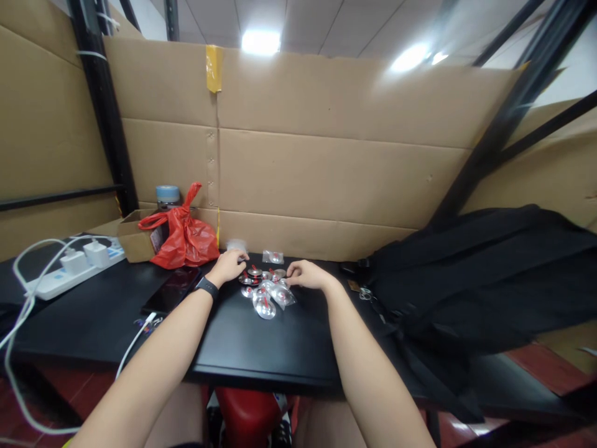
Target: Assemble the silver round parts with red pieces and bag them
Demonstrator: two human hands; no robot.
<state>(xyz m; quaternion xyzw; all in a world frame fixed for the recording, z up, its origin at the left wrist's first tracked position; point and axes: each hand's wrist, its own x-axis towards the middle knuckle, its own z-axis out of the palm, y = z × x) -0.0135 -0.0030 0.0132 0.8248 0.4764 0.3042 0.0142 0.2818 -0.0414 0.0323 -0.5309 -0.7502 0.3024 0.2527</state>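
A pile of small shiny silver discs (265, 308) with red strips lies on the black table, several of them in clear plastic wrappers. At the pile's left edge is my left hand (228, 266), palm down, its fingers loosely bent and apart, with nothing visible in them. My right hand (306, 274) is at the right edge, thumb and fingertips apart beside the discs; whether they touch one is too small to tell. Behind the pile lie one wrapped disc (273, 257) and a clear plastic bag (236, 245), close to my left fingers.
To the left are a phone (171, 291), a red plastic bag (186, 236), a cardboard box (136, 236), a blue-lidded jar (167, 194) and a white power strip (65, 277) with cables. A black backpack (476, 274) and keys (365, 294) occupy the right. Cardboard walls (326, 174) enclose the table (261, 351).
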